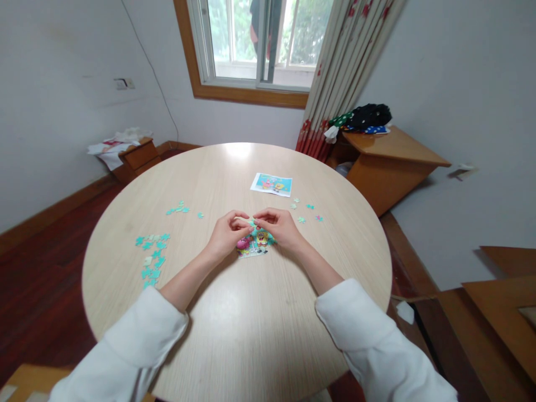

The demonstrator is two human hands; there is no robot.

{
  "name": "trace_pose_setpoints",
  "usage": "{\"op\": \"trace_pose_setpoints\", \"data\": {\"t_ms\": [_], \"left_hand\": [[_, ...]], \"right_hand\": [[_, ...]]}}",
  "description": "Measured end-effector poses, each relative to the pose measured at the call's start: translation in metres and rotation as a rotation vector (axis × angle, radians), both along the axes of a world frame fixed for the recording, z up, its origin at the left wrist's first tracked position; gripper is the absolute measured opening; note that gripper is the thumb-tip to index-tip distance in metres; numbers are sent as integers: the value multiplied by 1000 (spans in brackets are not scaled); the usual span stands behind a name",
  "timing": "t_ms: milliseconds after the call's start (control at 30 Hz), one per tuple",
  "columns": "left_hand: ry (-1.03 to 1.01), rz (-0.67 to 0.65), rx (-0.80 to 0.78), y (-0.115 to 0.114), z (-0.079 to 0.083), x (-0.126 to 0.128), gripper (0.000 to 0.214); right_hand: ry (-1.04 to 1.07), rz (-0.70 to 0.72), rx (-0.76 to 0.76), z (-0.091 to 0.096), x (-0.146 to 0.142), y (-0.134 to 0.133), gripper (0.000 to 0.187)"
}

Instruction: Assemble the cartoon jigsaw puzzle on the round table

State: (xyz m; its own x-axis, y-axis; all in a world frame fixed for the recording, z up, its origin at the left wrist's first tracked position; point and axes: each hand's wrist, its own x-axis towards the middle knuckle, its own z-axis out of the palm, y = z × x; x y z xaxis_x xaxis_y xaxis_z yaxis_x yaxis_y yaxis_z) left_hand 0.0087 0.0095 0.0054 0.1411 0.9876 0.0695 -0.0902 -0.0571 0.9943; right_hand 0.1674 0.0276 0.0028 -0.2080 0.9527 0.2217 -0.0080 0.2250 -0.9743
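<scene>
Partly beneath both hands (228, 234) (280, 226): the puzzle (253, 245).

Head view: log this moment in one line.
puzzle: partly covered | left hand: at its far side | right hand: same; both grips unclear | loose pieces: left and right | picture sheet: beyond hands

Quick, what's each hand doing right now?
Left hand: curled at the far part of the puzzle; can't tell if it holds a piece.
Right hand: curled there too; can't tell either.
</scene>
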Motion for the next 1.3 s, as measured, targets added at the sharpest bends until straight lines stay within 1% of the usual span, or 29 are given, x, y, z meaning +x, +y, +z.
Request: {"op": "trace_pose_setpoints", "data": {"t_ms": [167, 433, 567, 633, 700, 733, 800, 867, 933, 1000, 1100, 1300], "left_hand": [[-22, 3, 1, 1, -1, -1, 41], [0, -3, 5, 2, -1, -2, 43], [7, -13, 23, 3, -2, -2, 41], [44, -6, 46, 3, -3, -3, 36], [161, 39, 108, 4, -4, -5, 25], [262, 69, 160, 4, -4, -6, 17], [528, 113, 290, 2, -3, -8, 5], [792, 92, 413, 0, -2, -10, 14], [972, 22, 494, -3, -1, -10, 21], [1085, -37, 533, -6, -1, -8, 26], [1204, -76, 540, -10, -1, -6, 30], [1328, -166, 550, -18, 2, -4, 30]], "right_hand": [[-17, 4, -2, 0, 1, 0, 18], [-29, -19, 25, -2, 2, 3, 20], [-15, -26, 17, -1, 2, 2, 18], [-5, -32, 16, 0, 3, 2, 17], [-6, -55, 24, -1, 3, 4, 16], [-13, -75, 32, -2, 4, 5, 16], [-36, -123, 51, -4, 6, 8, 16], [-77, -167, 71, -7, 8, 11, 16], [-142, -199, 85, -10, 10, 14, 16], [-227, -224, 97, -12, 12, 15, 16], [-349, -242, 127, -13, 14, 16, 17], [-454, -246, 147, -12, 14, 15, 19]]}}
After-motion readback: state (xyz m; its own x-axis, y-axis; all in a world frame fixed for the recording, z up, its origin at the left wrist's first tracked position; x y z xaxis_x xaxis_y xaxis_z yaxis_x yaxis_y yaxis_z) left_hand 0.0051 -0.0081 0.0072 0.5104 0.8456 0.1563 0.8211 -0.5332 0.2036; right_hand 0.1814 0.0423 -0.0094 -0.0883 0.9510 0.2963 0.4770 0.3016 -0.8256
